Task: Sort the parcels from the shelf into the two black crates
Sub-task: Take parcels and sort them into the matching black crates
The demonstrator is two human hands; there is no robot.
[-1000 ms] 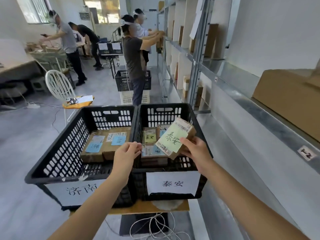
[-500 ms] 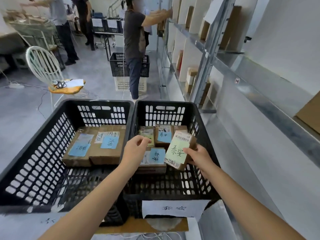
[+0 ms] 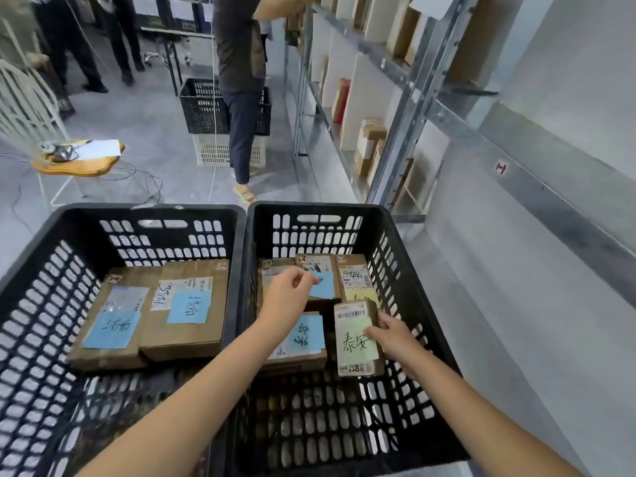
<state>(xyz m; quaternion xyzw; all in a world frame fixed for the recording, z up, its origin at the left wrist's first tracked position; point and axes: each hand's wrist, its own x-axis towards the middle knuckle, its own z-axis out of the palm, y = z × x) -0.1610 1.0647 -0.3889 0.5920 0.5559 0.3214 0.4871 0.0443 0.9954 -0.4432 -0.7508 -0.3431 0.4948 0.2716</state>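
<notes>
Two black crates stand side by side below me. The left crate holds two brown parcels with blue labels. The right crate holds several small parcels. My right hand grips a small brown parcel with a pale green label, low inside the right crate near its right wall. My left hand hovers over the parcels in the right crate, fingers loosely curled and holding nothing.
A metal shelf unit with boxes runs along the right. Ahead, a person stands at the shelf beside another black crate. A white chair and floor cables lie at the left.
My right hand has lowered the green-labelled parcel down into the right crate. My left hand has moved off the crate rim to above the right crate's parcels. My view has tilted downward.
</notes>
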